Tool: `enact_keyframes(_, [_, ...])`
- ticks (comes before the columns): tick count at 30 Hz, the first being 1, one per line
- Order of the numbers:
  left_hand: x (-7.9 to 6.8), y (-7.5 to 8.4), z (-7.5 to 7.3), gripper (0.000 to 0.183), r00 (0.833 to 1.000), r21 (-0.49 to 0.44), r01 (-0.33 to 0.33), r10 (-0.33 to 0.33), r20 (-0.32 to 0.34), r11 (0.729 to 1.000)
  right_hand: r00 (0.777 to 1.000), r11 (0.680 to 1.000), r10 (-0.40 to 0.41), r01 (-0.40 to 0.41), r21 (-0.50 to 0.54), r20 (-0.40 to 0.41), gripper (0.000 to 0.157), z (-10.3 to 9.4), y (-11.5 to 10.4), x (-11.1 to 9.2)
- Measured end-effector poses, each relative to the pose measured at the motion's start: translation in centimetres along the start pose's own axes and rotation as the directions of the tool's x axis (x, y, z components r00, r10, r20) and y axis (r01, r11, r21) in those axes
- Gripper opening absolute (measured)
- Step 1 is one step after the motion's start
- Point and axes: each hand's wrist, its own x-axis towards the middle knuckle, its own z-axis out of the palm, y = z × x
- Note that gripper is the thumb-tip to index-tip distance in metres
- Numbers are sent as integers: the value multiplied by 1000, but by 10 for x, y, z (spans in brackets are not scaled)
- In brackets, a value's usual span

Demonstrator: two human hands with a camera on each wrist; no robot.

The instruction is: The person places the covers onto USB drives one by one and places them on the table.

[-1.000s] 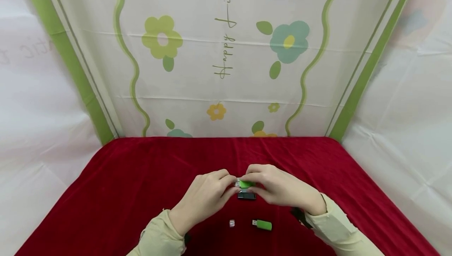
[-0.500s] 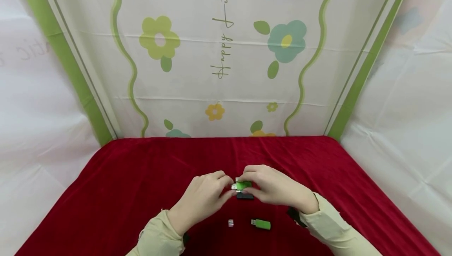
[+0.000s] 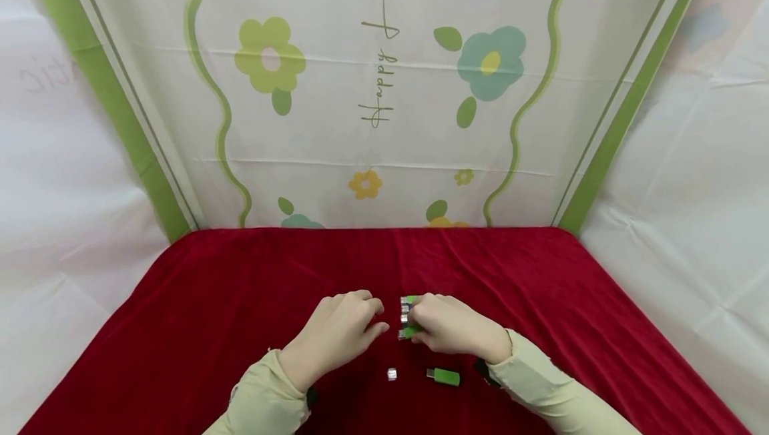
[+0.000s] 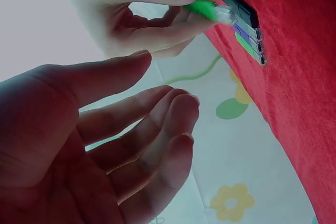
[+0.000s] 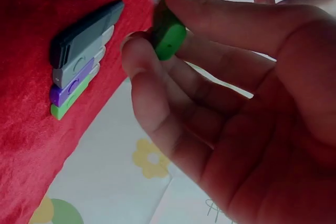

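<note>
My right hand (image 3: 459, 325) pinches a green USB flash drive (image 5: 170, 36) between thumb and fingers. Its plug end, pale and see-through in the left wrist view, sticks out past the fingertips. Beside it on the cloth lies a tight row of flash drives: a black one (image 5: 86, 32), a grey one (image 5: 79, 67), a purple one (image 5: 72, 88) and a light green one (image 5: 70, 103). In the head view my right hand covers much of this row. My left hand (image 3: 333, 328) hovers to the left of the row, fingers loosely bent and holding nothing.
Nearer to me on the red cloth (image 3: 240, 368), another green flash drive (image 3: 446, 377) lies with its metal plug bare. A small clear cap (image 3: 392, 374) sits to its left. A flower-printed white curtain (image 3: 324, 121) stands behind the table.
My left hand has let go of the green flash drive's plug end and drawn back left. My right hand has carried that drive slightly toward me, to the row's near end in the head view.
</note>
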Motion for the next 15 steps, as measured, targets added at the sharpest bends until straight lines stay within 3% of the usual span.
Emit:
enact_keyframes(7, [0,2,1,17,1000,-6,11,-10,20,1000,1000,999,5,-5,-42,9,37,10,4,-1])
enact_keyframes(15, [0,3,0,15,999,-34,15,-14,50,999,1000,1000,6,-6,-2,14,40,13,3,0])
